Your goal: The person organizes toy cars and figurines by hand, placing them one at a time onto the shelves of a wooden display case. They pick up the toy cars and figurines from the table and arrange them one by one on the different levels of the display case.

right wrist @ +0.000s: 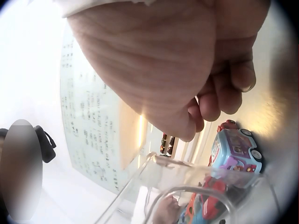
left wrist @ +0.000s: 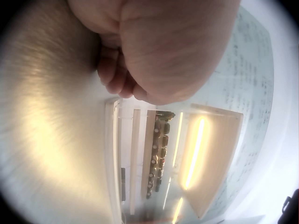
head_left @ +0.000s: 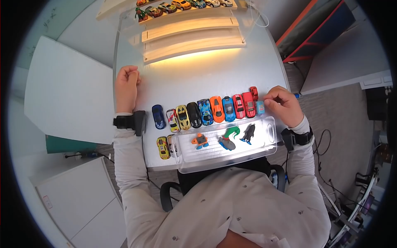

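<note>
At the left side of the table, my left hand rests with its fingers loosely curled and nothing in them. My right hand is beside the right end of a row of toy cars, fingers bent and holding nothing. Nearest to it is a small light-blue toy van, with a little red car just behind. The row runs left through a red pickup, an orange car and a black car to a dark blue car.
A clear plastic tray at the front edge holds an orange-and-grey figure, a green-and-grey figure and a dark penguin-like figure. A yellow car stands left of it. Behind, a lit wooden tiered rack carries more cars.
</note>
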`<state>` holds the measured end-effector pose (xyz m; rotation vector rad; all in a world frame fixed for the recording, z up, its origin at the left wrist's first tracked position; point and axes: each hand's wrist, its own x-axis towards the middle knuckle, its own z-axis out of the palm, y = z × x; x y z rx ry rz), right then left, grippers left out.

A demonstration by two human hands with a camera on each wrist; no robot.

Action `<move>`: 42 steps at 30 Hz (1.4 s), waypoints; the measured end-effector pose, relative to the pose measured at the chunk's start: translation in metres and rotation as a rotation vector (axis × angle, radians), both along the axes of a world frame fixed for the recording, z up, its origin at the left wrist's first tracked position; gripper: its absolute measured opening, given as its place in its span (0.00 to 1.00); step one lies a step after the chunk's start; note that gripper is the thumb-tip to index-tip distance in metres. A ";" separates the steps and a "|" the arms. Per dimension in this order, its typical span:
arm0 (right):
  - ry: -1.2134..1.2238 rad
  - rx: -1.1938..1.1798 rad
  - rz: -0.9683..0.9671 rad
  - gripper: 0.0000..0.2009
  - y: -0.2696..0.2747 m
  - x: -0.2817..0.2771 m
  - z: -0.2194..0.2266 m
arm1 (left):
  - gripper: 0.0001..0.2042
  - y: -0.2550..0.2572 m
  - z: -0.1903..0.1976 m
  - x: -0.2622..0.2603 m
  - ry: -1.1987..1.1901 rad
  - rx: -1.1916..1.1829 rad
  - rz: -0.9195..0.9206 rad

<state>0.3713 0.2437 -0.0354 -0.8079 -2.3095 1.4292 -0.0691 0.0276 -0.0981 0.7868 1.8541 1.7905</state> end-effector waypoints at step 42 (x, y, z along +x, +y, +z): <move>-0.217 0.546 0.385 0.07 -0.096 -0.027 0.052 | 0.07 0.003 -0.003 -0.001 0.017 -0.025 0.034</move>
